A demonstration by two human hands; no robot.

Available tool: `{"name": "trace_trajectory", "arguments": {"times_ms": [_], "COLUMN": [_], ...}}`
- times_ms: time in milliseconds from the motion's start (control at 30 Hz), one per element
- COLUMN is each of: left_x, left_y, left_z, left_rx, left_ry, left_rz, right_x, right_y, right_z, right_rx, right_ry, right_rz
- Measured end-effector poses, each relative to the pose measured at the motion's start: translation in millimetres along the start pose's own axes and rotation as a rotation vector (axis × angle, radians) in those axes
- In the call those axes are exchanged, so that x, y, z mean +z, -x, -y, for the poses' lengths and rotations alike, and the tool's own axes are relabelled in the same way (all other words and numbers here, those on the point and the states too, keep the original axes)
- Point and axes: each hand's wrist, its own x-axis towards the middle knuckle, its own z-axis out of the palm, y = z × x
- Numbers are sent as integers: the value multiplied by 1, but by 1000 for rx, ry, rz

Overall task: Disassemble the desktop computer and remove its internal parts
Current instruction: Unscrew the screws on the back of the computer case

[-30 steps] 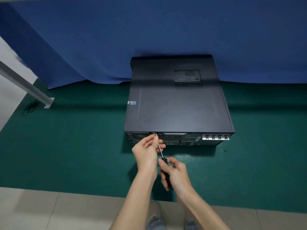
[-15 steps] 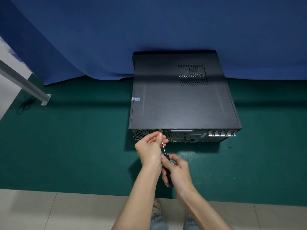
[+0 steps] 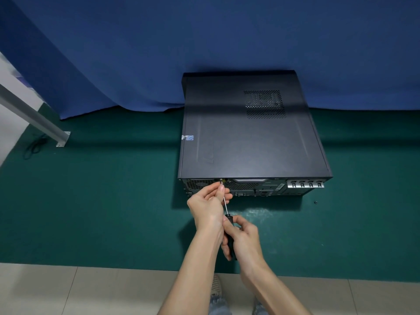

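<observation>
Right hand (image 3: 244, 237) is clamped on the screwdriver (image 3: 228, 220) handle, its shaft running straight up to the screw (image 3: 221, 182) on the computer case (image 3: 245, 137) rear edge, left hand (image 3: 208, 206) fingertips pinching the tip there.

One computer case (image 3: 250, 137), one screwdriver (image 3: 227, 214), two hands.

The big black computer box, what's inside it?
The black metal computer case is closed, so its parts are hidden. Only dark shapes show through the mesh vent on its lid and the grille on its back panel.
</observation>
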Motion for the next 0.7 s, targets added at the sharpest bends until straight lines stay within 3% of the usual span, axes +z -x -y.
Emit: {"name": "trace_trajectory", "arguments": {"times_ms": [600, 700], "left_x": [3, 3], "left_y": [-2, -5], "left_z": [-7, -10], "left_rx": [-81, -154], "left_ry": [38, 66], "left_rz": [1, 1], "right_x": [0, -7], "right_y": [-1, -2], "right_z": [1, 5], "right_rx": [-21, 94], "right_ry": [8, -142], "right_rz": [-1, 135]}}
